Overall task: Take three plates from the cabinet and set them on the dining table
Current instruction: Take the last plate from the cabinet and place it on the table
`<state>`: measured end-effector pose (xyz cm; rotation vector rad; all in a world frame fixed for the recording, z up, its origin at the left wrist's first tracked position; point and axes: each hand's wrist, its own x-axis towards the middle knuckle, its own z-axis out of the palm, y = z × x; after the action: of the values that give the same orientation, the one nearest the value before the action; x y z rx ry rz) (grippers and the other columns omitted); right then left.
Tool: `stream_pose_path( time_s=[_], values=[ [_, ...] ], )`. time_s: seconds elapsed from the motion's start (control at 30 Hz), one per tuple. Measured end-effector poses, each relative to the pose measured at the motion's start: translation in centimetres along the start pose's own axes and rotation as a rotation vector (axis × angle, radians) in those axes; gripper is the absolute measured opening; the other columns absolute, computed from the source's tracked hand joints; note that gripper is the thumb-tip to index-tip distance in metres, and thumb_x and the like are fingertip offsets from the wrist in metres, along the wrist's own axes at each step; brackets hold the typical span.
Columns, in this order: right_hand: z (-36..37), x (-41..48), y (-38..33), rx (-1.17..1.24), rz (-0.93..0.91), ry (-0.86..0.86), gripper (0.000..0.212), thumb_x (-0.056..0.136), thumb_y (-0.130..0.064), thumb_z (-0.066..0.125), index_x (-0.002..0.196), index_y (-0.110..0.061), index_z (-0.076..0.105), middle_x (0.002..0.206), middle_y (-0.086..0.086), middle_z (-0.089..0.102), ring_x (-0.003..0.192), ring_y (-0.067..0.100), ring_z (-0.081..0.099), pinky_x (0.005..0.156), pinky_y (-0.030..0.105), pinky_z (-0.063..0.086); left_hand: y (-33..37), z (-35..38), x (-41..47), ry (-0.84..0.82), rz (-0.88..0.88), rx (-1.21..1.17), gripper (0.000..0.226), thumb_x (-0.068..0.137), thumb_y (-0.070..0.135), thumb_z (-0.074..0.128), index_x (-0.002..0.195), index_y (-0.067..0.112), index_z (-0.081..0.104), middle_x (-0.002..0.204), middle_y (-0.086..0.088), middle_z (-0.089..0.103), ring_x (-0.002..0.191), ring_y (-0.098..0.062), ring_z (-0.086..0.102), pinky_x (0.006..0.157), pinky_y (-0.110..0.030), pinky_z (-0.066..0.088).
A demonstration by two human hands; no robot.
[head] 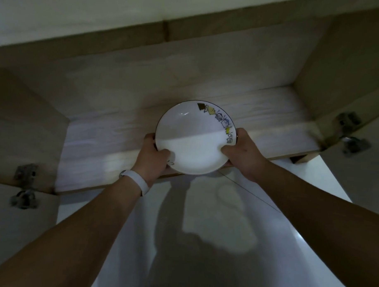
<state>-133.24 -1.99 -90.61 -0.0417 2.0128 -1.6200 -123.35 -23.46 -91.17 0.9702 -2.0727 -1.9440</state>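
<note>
A round white plate with a dark rim and small cartoon figures along its right edge is held over the front edge of the cabinet shelf. My left hand grips its left rim, thumb on top. On the opposite rim, my right hand grips the same way. Whether more plates lie under the top one is hidden. A white band sits on my left wrist. The dining table is not in view.
The upper cabinet stands open, with a door and metal hinges at the left and at the right. The shelf holds nothing else that I can see. Below the shelf is a white wall with shadows of my arms.
</note>
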Motion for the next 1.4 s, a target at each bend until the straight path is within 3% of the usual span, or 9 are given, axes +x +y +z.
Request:
stream_pose_path(
  time_s=[0.13, 0.37, 0.53, 0.67, 0.83, 1.03, 1.17, 1.3, 1.4],
  values=[
    [-1.7, -1.9, 0.1, -0.031, -0.015, 0.050, 0.042, 0.085, 0.001, 0.057, 0.123, -0.012, 0.044, 0.119, 0.012, 0.059, 0.106, 0.031, 0.060, 0.078, 0.057, 0.058, 1.1, 1.0, -1.9, -0.063, -0.015, -0.046, 0.046, 0.082, -0.006, 0.054, 0.115, 0.024, 0.043, 0.103, 0.002, 0.058, 0.091, -0.018, 0.060, 0.052, -0.027, 0.056],
    [-5.9, -6.0, -2.1, -0.055, -0.049, 0.065, 0.044, 0.082, -0.003, 0.059, 0.122, -0.020, 0.047, 0.118, 0.004, 0.062, 0.105, 0.025, 0.062, 0.073, 0.053, 0.061, 4.2, 3.8, -6.1, -0.116, -0.029, -0.134, 0.049, 0.081, -0.011, 0.056, 0.099, 0.033, 0.048, 0.106, 0.002, 0.060, 0.088, -0.018, 0.063, 0.052, -0.028, 0.056],
    [-8.3, -12.5, -6.1, 0.053, 0.057, 0.104, 0.045, 0.083, 0.003, 0.059, 0.118, -0.024, 0.047, 0.109, -0.002, 0.063, 0.099, 0.020, 0.063, 0.057, 0.031, 0.060, 8.8, 4.5, -11.4, -0.148, -0.090, -0.119, 0.047, 0.085, -0.010, 0.054, 0.100, 0.033, 0.049, 0.106, 0.006, 0.060, 0.092, -0.018, 0.061, 0.051, -0.027, 0.056],
    [-10.8, -18.8, -10.8, 0.133, 0.147, 0.079, 0.054, 0.082, 0.009, 0.055, 0.128, -0.020, 0.049, 0.121, 0.008, 0.064, 0.108, 0.029, 0.062, 0.073, 0.050, 0.061, 14.7, 4.2, -16.3, -0.215, -0.158, -0.066, 0.047, 0.086, -0.006, 0.059, 0.109, 0.033, 0.047, 0.111, 0.007, 0.059, 0.094, -0.016, 0.060, 0.051, -0.022, 0.054],
    [-13.6, -26.1, -18.1, 0.161, 0.198, 0.111, 0.051, 0.078, 0.005, 0.055, 0.116, -0.029, 0.053, 0.107, -0.002, 0.067, 0.101, 0.021, 0.063, 0.054, 0.024, 0.056, 23.0, 4.4, -22.0, -0.276, -0.198, -0.043, 0.049, 0.088, -0.007, 0.056, 0.109, 0.036, 0.047, 0.112, 0.005, 0.058, 0.094, -0.015, 0.060, 0.053, -0.022, 0.055],
    [-16.9, -32.4, -26.2, 0.083, 0.252, 0.172, 0.058, 0.071, -0.001, 0.056, 0.120, -0.032, 0.048, 0.106, -0.001, 0.065, 0.098, 0.022, 0.063, 0.066, 0.044, 0.063, 31.6, 4.7, -28.0, -0.285, -0.224, -0.050, 0.053, 0.085, -0.009, 0.055, 0.107, 0.039, 0.048, 0.109, 0.005, 0.062, 0.092, -0.017, 0.062, 0.054, -0.025, 0.054],
    [-18.9, -36.0, -31.3, 0.114, 0.249, 0.141, 0.058, 0.071, -0.006, 0.052, 0.124, -0.031, 0.049, 0.110, 0.000, 0.066, 0.102, 0.022, 0.065, 0.070, 0.046, 0.062, 37.6, 4.7, -31.3, -0.292, -0.239, -0.030, 0.052, 0.086, -0.007, 0.055, 0.112, 0.037, 0.048, 0.112, 0.004, 0.062, 0.096, -0.019, 0.062, 0.057, -0.027, 0.055],
    [-20.9, -39.1, -36.1, 0.097, 0.221, 0.156, 0.054, 0.076, -0.005, 0.054, 0.105, -0.050, 0.052, 0.100, -0.012, 0.068, 0.095, 0.016, 0.066, 0.067, 0.041, 0.063, 43.1, 4.7, -34.4, -0.271, -0.232, -0.020, 0.052, 0.086, -0.009, 0.055, 0.123, 0.026, 0.046, 0.114, -0.001, 0.063, 0.092, -0.016, 0.065, 0.056, -0.026, 0.054],
    [-22.1, -41.3, -39.2, 0.117, 0.218, 0.139, 0.058, 0.076, 0.000, 0.052, 0.100, -0.053, 0.054, 0.095, -0.012, 0.071, 0.093, 0.018, 0.068, 0.061, 0.037, 0.062, 46.1, 4.7, -36.6, -0.276, -0.224, -0.044, 0.052, 0.086, -0.011, 0.053, 0.124, 0.025, 0.048, 0.112, 0.001, 0.065, 0.084, -0.010, 0.068, 0.055, -0.026, 0.055]
  ],
)
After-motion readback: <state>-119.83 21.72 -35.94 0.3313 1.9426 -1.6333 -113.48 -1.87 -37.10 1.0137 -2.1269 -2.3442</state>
